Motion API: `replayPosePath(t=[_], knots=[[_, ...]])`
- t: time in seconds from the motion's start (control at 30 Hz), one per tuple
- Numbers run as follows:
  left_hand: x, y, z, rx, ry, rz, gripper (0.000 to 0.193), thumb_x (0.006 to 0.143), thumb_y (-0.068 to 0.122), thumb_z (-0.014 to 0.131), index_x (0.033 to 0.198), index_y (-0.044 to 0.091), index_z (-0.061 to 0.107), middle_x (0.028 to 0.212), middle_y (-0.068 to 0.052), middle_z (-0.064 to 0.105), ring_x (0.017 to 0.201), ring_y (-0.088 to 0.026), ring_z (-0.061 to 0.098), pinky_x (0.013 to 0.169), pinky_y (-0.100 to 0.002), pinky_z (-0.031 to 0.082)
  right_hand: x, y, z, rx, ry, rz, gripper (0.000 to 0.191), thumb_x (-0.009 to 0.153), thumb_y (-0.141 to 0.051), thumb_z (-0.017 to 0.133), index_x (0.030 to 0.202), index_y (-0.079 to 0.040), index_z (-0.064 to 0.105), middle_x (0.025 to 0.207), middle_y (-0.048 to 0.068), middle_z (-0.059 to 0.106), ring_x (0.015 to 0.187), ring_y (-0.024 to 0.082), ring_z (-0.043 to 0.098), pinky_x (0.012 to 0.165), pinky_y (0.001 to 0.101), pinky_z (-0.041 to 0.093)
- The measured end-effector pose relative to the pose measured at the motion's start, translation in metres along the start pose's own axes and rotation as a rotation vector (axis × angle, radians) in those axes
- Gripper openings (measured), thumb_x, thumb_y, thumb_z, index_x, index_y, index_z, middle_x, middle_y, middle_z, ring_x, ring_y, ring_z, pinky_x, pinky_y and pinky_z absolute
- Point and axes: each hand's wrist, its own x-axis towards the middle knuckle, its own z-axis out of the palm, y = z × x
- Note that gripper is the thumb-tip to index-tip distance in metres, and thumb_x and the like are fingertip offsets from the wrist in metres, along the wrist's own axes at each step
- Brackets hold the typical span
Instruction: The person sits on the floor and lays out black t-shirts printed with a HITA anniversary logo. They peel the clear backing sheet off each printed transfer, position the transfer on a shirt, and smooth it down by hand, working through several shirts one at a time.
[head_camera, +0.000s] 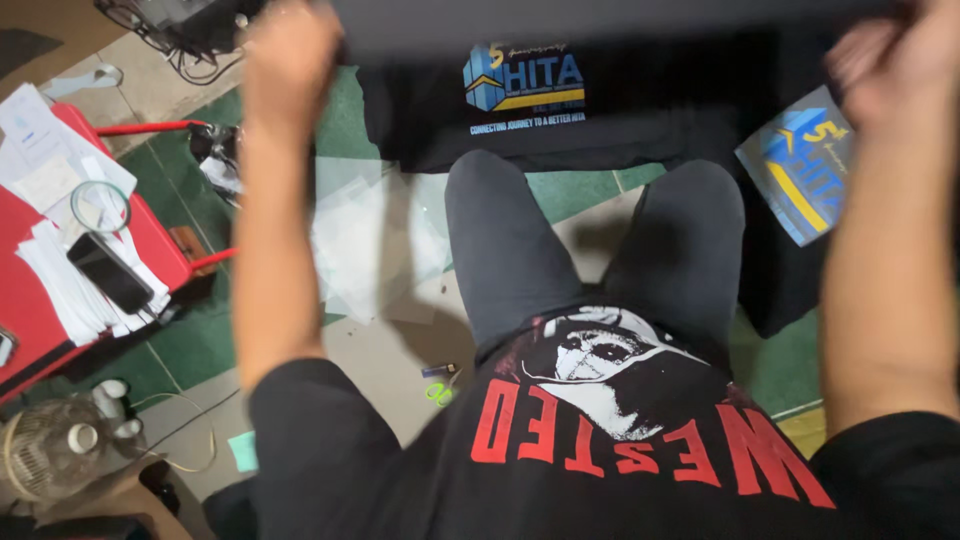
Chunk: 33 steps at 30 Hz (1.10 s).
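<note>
1. Held up at the top of the view: a dark garment (620, 20), stretched wide as a flat band between both hands, above the knees.
2. Gripping its left end: the left hand (290, 55), closed on the upper edge, arm raised straight.
3. Gripping its right end: the right hand (885, 60), blurred, fingers curled over the cloth; hands well apart, one at each end.
4. Lying just below the held garment, on the floor: a black T-shirt (560, 110) with a blue and yellow print, spread flat in front of the knees.
5. At the right, near the right forearm: a folded packed shirt (800, 170) with the same colours of print, on more dark cloth.
6. Between the left arm and the left knee: clear plastic bags (370, 240), in a loose pile on the floor.
7. Lower, beside the thigh: green scissors (440, 390).
8. Far left: a red table (30, 300) with papers (60, 270), a dark phone (110, 272) and a tape roll (100, 207).
</note>
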Motion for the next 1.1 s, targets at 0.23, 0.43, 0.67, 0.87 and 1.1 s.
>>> replayPosePath(t=[0.23, 0.43, 0.67, 0.87, 1.1], knots=[[-0.128, 0.074, 0.13, 0.086, -0.317, -0.555, 0.022, 0.08, 0.005, 0.066, 0.101, 0.012, 0.066, 0.092, -0.01, 0.059, 0.091, -0.033, 0.06, 0.076, -0.046, 0.047, -0.028, 0.117, 0.08, -0.235, 0.091, 0.816, 0.021, 0.097, -0.031, 0.074, 0.098, -0.009, 0.071, 0.076, 0.002, 0.064, 0.063, 0.015, 0.058, 0.052, 0.0306, 0.044], [-0.164, 0.098, 0.176, 0.161, -0.512, -0.782, 0.022, 0.081, 0.01, 0.068, 0.102, 0.016, 0.069, 0.095, -0.007, 0.063, 0.095, -0.031, 0.062, 0.08, -0.048, 0.046, -0.026, 0.155, 0.082, -0.934, -0.113, 0.761, 0.036, 0.083, -0.038, 0.08, 0.096, -0.005, 0.076, 0.085, 0.007, 0.077, 0.084, 0.024, 0.072, 0.079, 0.0418, 0.056], [-0.155, 0.078, 0.209, 0.208, -1.014, -0.995, 0.025, 0.086, 0.008, 0.061, 0.108, 0.013, 0.071, 0.108, -0.011, 0.068, 0.102, -0.034, 0.066, 0.082, -0.051, 0.05, -0.004, 0.172, 0.078, -1.297, -0.401, 0.905, 0.054, 0.082, -0.046, 0.082, 0.113, -0.004, 0.071, 0.121, 0.023, 0.064, 0.11, 0.042, 0.059, 0.091, 0.0533, 0.047], [-0.061, 0.109, 0.276, -0.049, -0.666, -0.968, 0.027, 0.084, 0.015, 0.063, 0.108, 0.013, 0.074, 0.099, -0.013, 0.072, 0.094, -0.037, 0.069, 0.078, -0.051, 0.053, -0.014, 0.186, 0.127, -1.113, -0.176, 0.052, 0.047, 0.094, -0.03, 0.08, 0.13, -0.006, 0.064, 0.131, 0.019, 0.061, 0.124, 0.04, 0.055, 0.102, 0.0553, 0.045], [0.033, 0.195, 0.397, -0.401, -0.576, -0.584, 0.029, 0.082, 0.021, 0.074, 0.108, 0.008, 0.068, 0.108, -0.013, 0.067, 0.101, -0.033, 0.065, 0.084, -0.047, 0.053, 0.0, 0.227, 0.171, -1.168, -0.562, 0.114, 0.099, 0.092, -0.044, 0.071, 0.164, 0.002, 0.021, 0.17, 0.027, 0.009, 0.157, 0.041, 0.009, 0.124, 0.057, 0.01]])
